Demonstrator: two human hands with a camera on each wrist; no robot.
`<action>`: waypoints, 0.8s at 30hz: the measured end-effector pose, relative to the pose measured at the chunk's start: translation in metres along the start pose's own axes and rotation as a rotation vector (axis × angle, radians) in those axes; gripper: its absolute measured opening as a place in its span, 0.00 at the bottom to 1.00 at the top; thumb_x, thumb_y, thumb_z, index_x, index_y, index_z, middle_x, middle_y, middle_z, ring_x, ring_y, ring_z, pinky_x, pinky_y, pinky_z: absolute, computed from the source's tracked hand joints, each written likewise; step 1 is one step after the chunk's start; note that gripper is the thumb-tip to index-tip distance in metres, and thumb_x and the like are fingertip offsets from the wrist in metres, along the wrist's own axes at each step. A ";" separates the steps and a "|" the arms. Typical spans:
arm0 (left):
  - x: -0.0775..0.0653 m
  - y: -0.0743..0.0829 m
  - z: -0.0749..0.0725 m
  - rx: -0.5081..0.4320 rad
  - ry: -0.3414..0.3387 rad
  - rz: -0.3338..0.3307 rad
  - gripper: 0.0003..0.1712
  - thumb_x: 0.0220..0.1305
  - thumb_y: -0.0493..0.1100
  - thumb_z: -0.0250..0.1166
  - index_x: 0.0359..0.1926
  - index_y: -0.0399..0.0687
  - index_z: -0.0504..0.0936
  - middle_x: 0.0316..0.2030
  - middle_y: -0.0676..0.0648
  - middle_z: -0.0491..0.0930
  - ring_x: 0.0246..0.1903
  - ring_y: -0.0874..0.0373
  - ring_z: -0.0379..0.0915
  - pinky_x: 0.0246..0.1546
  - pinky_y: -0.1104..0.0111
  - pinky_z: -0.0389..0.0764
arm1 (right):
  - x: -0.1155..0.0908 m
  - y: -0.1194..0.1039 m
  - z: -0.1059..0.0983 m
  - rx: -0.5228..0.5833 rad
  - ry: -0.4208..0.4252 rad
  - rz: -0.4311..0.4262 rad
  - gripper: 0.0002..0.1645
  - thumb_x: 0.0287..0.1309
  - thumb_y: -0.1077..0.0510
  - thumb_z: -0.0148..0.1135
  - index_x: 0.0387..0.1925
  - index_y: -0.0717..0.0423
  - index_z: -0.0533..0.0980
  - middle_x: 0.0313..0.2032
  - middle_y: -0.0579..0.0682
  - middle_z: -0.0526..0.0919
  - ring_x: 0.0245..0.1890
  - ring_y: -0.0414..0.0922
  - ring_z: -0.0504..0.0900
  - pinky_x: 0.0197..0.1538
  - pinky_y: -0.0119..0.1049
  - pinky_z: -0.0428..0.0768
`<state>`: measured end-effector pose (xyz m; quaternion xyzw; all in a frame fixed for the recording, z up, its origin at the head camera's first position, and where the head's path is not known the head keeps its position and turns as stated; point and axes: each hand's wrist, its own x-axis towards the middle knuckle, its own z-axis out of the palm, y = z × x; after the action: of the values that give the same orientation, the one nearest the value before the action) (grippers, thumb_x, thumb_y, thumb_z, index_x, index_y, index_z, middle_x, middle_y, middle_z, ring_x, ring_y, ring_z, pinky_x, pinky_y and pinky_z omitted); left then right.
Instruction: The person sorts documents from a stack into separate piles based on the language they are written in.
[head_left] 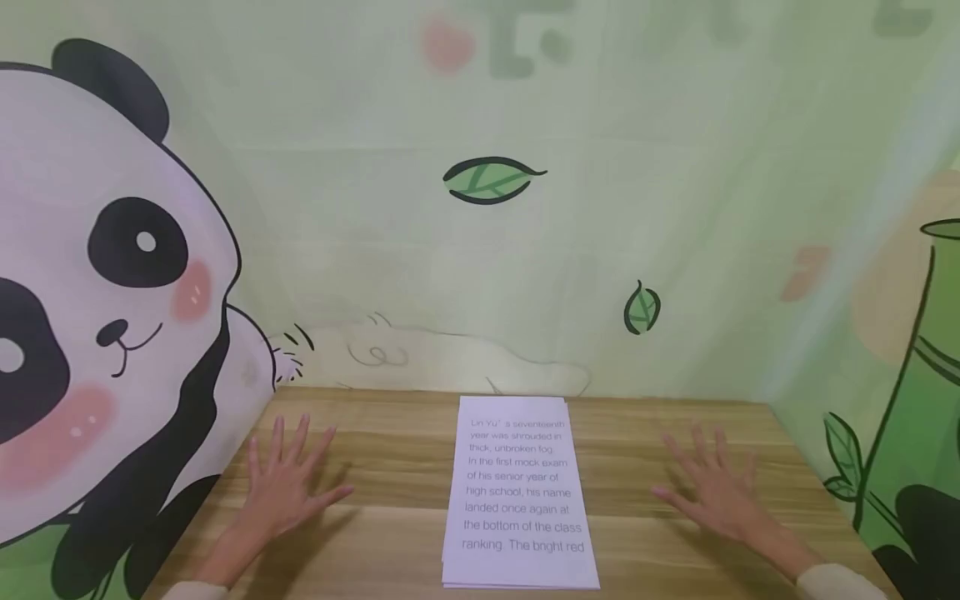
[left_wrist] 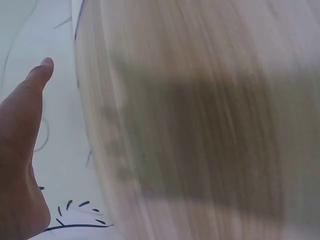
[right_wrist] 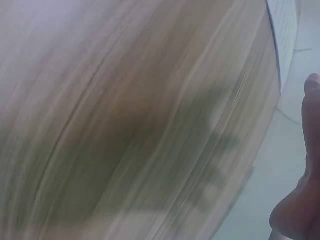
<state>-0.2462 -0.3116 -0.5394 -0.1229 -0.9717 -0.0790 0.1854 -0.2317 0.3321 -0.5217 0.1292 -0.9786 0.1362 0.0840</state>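
Observation:
A small stack of white paper sheets (head_left: pixel 517 492), the top one printed with large English text, lies at the middle of the wooden table. To its left my left hand (head_left: pixel 285 483) is held palm down with fingers spread, casting a shadow on the wood. My right hand (head_left: pixel 712 492) mirrors it on the right side, fingers also spread. Neither hand touches the paper. In the left wrist view the left thumb (left_wrist: pixel 37 80) points up along the left edge; the right thumb (right_wrist: pixel 312 115) shows at the right edge of the right wrist view.
The wooden table (head_left: pixel 375 467) meets a pale green cloth backdrop (head_left: pixel 360 208) at its far edge. Printed on that cloth are a large panda (head_left: pixel 142 333) on the left, two leaves, and a bamboo stalk (head_left: pixel 915 375) on the right.

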 end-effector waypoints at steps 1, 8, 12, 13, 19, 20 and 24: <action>0.001 0.001 0.000 0.000 0.002 -0.001 0.57 0.55 0.78 0.62 0.81 0.67 0.53 0.80 0.35 0.46 0.79 0.28 0.26 0.72 0.28 0.25 | 0.000 0.001 0.000 -0.004 0.003 0.002 0.55 0.62 0.30 0.60 0.82 0.32 0.45 0.79 0.69 0.40 0.75 0.80 0.36 0.60 0.89 0.30; 0.006 0.007 -0.003 -0.011 -0.011 0.003 0.57 0.54 0.78 0.63 0.80 0.66 0.56 0.80 0.35 0.46 0.79 0.28 0.25 0.71 0.26 0.29 | 0.000 0.011 0.001 -0.040 0.002 0.020 0.56 0.62 0.29 0.59 0.82 0.33 0.43 0.80 0.64 0.34 0.76 0.78 0.32 0.61 0.87 0.25; 0.007 0.009 -0.001 -0.017 -0.019 0.007 0.58 0.53 0.78 0.63 0.80 0.67 0.54 0.80 0.35 0.46 0.78 0.26 0.27 0.71 0.26 0.29 | -0.002 0.016 0.002 -0.047 0.010 0.028 0.56 0.62 0.28 0.59 0.82 0.33 0.42 0.80 0.64 0.34 0.76 0.77 0.29 0.61 0.86 0.25; 0.006 0.009 0.000 -0.015 -0.018 0.009 0.58 0.53 0.78 0.63 0.80 0.67 0.54 0.80 0.34 0.46 0.78 0.25 0.27 0.71 0.26 0.30 | -0.002 0.017 0.001 -0.047 0.011 0.031 0.56 0.62 0.28 0.59 0.82 0.33 0.42 0.80 0.65 0.34 0.76 0.77 0.29 0.61 0.87 0.25; 0.004 0.011 0.002 -0.022 -0.015 0.024 0.58 0.53 0.79 0.63 0.80 0.68 0.54 0.80 0.35 0.46 0.79 0.27 0.28 0.71 0.26 0.30 | -0.007 0.025 0.002 -0.043 0.014 0.035 0.56 0.62 0.29 0.59 0.82 0.32 0.41 0.80 0.66 0.33 0.76 0.79 0.30 0.59 0.88 0.26; 0.004 0.012 0.003 -0.025 -0.019 0.029 0.58 0.53 0.78 0.63 0.80 0.68 0.54 0.80 0.35 0.46 0.79 0.27 0.27 0.71 0.26 0.29 | -0.007 0.027 0.003 -0.041 0.016 0.035 0.56 0.62 0.29 0.59 0.82 0.32 0.41 0.80 0.66 0.33 0.75 0.79 0.30 0.59 0.89 0.26; 0.003 0.013 0.002 -0.012 -0.020 0.053 0.59 0.52 0.78 0.64 0.80 0.68 0.54 0.80 0.35 0.48 0.79 0.28 0.28 0.71 0.25 0.32 | -0.008 0.030 0.006 -0.038 0.024 0.033 0.56 0.62 0.29 0.60 0.82 0.31 0.42 0.80 0.67 0.34 0.75 0.79 0.30 0.60 0.87 0.23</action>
<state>-0.2458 -0.2978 -0.5393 -0.1506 -0.9695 -0.0785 0.1768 -0.2326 0.3600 -0.5363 0.1097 -0.9820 0.1203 0.0957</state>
